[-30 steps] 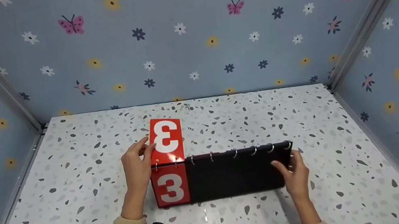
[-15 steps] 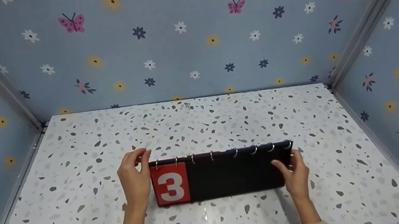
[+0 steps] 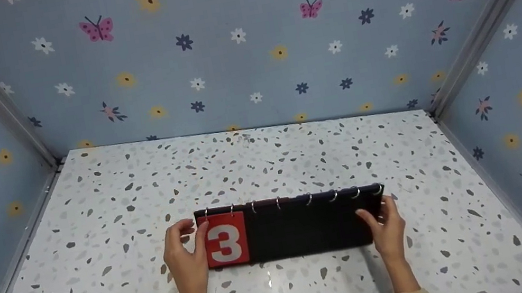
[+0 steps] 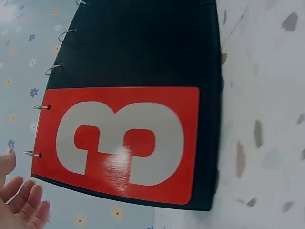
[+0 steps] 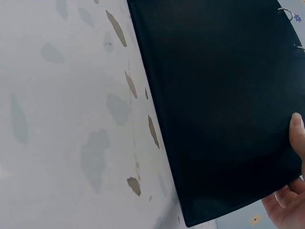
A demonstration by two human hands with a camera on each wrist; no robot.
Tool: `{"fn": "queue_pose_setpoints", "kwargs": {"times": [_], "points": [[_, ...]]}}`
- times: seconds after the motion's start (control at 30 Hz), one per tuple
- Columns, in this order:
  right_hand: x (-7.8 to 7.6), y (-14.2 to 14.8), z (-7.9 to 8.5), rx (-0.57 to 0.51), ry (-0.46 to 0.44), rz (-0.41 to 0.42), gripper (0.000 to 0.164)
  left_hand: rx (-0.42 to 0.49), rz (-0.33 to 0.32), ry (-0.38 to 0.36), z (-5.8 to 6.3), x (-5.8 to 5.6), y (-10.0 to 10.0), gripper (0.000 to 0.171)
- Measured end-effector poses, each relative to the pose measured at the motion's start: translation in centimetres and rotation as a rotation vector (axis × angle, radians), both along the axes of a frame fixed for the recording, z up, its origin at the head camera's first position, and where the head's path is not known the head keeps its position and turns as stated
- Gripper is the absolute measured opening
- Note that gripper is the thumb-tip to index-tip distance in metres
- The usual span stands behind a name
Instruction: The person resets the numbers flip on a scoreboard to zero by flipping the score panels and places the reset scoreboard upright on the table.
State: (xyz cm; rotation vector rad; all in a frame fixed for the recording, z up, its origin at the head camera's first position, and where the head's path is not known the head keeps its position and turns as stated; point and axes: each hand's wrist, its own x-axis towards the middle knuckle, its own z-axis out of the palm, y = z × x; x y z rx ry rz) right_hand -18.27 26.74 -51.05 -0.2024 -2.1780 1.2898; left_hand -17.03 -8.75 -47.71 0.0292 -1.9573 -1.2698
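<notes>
A black flip scoreboard (image 3: 307, 227) with metal rings along its top edge stands on the table in the head view. One red card (image 3: 239, 225) bearing a white 3 hangs at its left end; the rest of its front is bare black. My right hand (image 3: 389, 231) grips the right end, thumb on the front and fingers behind. At the left end is my left hand (image 3: 187, 261), its thumb overlapping the card's upper left corner in the head view. The left wrist view shows that hand's loosely bent fingers (image 4: 28, 202) beside the board's edge, holding nothing.
The white speckled table (image 3: 118, 220) extends all round the scoreboard. Behind it rises a blue panel (image 3: 246, 63) patterned with flowers and butterflies, with similar panels at left and right. Grey posts (image 3: 493, 3) stand in the corners.
The raised red card, pinched by my left hand a second ago, has gone over the back. My left hand let go, then came down beside the board's left end. My right hand stayed put.
</notes>
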Motion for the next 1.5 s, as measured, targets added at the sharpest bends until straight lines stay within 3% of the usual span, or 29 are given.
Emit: {"fn": "queue_pose_setpoints", "kwargs": {"times": [0.27, 0.6, 0.9, 1.17, 1.5], "points": [[0.1, 0.0, 0.1, 0.015, -0.012, -0.013, 0.038, 0.023, -0.010, -0.066, -1.7, 0.6, 0.7, 0.038], [0.1, 0.0, 0.1, 0.015, -0.003, -0.005, 0.040, 0.062, 0.035, -0.127, -3.3, 0.1, 0.9, 0.038], [0.1, -0.2, 0.3, -0.002, -0.004, -0.007, 0.039, 0.128, 0.037, -0.143, -3.5, -0.3, 0.6, 0.029], [1.5, -1.9, 3.1, 0.009, 0.018, 0.003, 0.036, 0.165, 0.029, -0.154, -3.3, -0.2, 0.2, 0.027], [1.4, -1.9, 3.2, 0.011, 0.001, -0.012, 0.036, 0.073, 0.051, -0.137, -3.0, 0.3, 0.1, 0.022]]}}
